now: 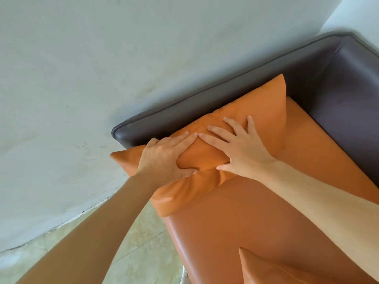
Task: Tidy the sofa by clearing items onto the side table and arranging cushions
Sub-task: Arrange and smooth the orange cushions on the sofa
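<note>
step: cushion arranging. Person is seating the orange cushion [235, 128] against the dark armrest [205, 103] at the sofa's end.
cushion: lies on the orange seat [256, 218], long edge touching the armrest's inner face; one corner pokes past the armrest's near end, out over the floor [143, 253], another points up toward the dark backrest [348, 95].
left hand [164, 158]: fingers spread and nearly straight, palm flat on the cushion near its overhanging corner, thumb dug into a crease. Pressing, not gripping.
right hand [244, 152]: also spread flat, pressing the cushion middle; its fingertips almost meet the left hand's. Holds nothing.
second cushion [270, 269]: only a corner shows at the bottom edge, well apart from the armrest, on the seat.
side table: not in view. No loose items seen on the visible seat.
progress (judgement): looks late in the task, cushion placement rather than clearing.
next move (judgement): likely slide the cushion along the armrest toward the backrest so the overhanging corner comes back onto the seat, then lift both palms; second cushion probably follows.
edges: seat front edge runs close below the cushion's overhanging corner; it could slip off there.
room: open seat between armrest and second cushion; space toward the backrest corner is free. Wall [102, 58] sits right behind the armrest, no clearance that side.
</note>
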{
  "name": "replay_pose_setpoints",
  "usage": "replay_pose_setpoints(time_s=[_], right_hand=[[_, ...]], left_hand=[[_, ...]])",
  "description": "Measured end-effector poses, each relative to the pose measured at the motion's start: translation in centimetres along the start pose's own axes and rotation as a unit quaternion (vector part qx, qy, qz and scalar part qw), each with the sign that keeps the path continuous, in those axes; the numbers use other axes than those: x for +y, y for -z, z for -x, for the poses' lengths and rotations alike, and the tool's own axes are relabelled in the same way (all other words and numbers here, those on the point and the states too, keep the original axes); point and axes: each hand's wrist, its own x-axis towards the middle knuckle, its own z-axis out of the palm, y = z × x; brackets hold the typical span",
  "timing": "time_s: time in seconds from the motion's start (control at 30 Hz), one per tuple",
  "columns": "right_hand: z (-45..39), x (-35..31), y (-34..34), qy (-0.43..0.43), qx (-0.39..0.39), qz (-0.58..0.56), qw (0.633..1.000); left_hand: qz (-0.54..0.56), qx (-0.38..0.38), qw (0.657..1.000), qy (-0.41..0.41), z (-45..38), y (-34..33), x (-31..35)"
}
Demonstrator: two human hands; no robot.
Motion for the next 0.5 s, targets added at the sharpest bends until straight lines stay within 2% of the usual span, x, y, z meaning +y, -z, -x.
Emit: replay_pose_setpoints(time_s=[0.1, 0.27, 0.37, 0.5], right_hand=[[0.0, 0.0, 0.5, 0.009, -0.025, -0.039, 0.999], [-0.2, -0.3, -1.0, -0.019, -0.070, -0.046, 0.996], [-0.6, -0.7, -1.8, -0.036, -0.072, -0.039, 0.996], [-1.1, -0.9, -2.3, -0.044, -0.077, -0.044, 0.995]], left_hand=[[0.028, -0.011, 1.000, 0.002, 0.2, -0.3, -0.9], [-0.085, -0.061, 0.995, 0.000, 1.4, -0.2, 1.0], [-0.131, -0.098, 0.987, 0.004, 2.1, -0.3, 2.0], [-0.154, -0.141, 0.977, 0.029, 1.7, -1.3, 1.7]])
